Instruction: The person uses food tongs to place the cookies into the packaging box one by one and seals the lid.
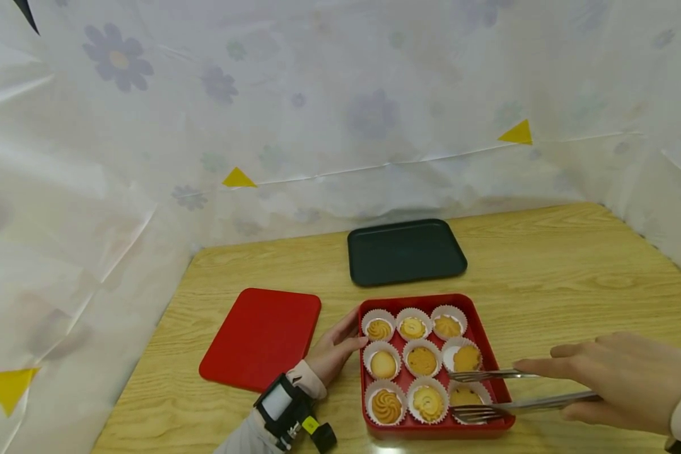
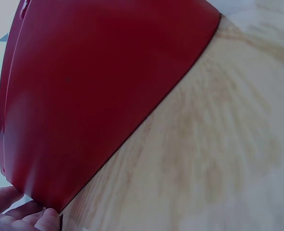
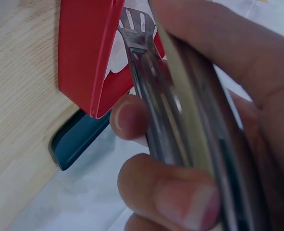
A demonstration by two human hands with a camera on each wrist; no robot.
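A red box [image 1: 431, 432] holds several cookies in white paper cups, set in rows. My left hand [image 1: 336, 353] holds the box's left side, thumb at the rim and fingers against the outer wall; in the left wrist view the fingertips [image 2: 48, 219] touch the wall near a lower corner. My right hand [image 1: 618, 378] grips metal tongs [image 1: 545, 402] from the right, their slotted ends spread apart. One end lies at the lower edge of the middle-right cup, the other over the near-right cup, with a cookie [image 1: 464, 396] showing between them.
A red lid [image 1: 263, 340] lies flat on the wooden table [image 1: 545, 271], left of the box. Behind the box sits a dark green tray [image 1: 405, 252]. Flower-patterned sheeting [image 1: 318, 94] with yellow triangles hangs along the table's back and sides.
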